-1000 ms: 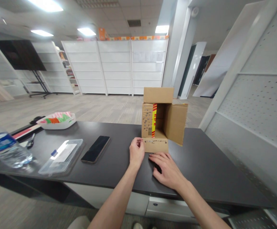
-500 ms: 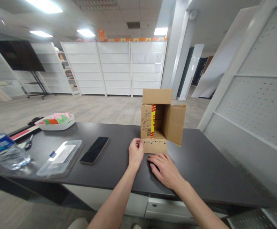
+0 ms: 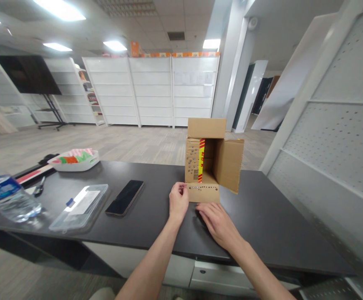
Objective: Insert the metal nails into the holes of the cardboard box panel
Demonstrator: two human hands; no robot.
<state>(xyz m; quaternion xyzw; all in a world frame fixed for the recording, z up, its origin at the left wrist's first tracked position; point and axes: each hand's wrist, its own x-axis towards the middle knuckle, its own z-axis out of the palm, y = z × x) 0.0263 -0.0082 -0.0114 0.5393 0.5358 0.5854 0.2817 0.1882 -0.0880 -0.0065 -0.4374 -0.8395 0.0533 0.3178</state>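
Note:
A cardboard box (image 3: 230, 160) lies on its side on the dark desk, its opening facing me and its flaps spread. The lower flap (image 3: 205, 196) rests toward me with a row of small holes and a few shiny round bits along it. My left hand (image 3: 179, 200) is closed in a pinch at that flap's left edge; whatever its fingertips hold is too small to make out. Just in front of the flap, my right hand (image 3: 219, 221) is raised slightly off the desk, thumb and fingertips brought together. Anything between them is hidden.
Left on the desk (image 3: 156, 183) lie a phone (image 3: 125, 198), a clear plastic case (image 3: 79, 208), a water bottle (image 3: 8, 196) and a white basket (image 3: 81, 165) of colourful packets. A perforated panel (image 3: 341, 141) stands along the right side.
My right hand's thumb has moved up against its fingers, which were spread flat on the desk before. My left hand stays at the flap's edge. The view has shifted slightly.

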